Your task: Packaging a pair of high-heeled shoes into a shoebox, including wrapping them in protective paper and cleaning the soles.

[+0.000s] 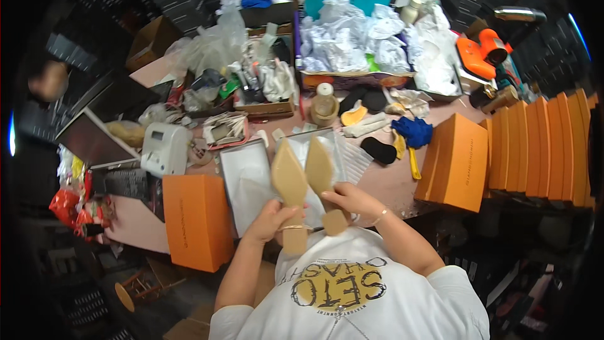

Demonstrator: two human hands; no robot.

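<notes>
left hand (269,219): grip closed on 1 tan shoe (289,182) | right hand (352,199): grip closed on 1 second tan shoe (321,173) | both soles up, above 1 open shoebox (242,176) | tabletop (390,182): 1 orange box (196,220) at left

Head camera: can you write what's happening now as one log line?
left hand: holds tan pointed high-heel shoe, sole up | right hand: holds matching tan shoe, sole up | under: open grey shoebox | left side: orange lidded box
</notes>
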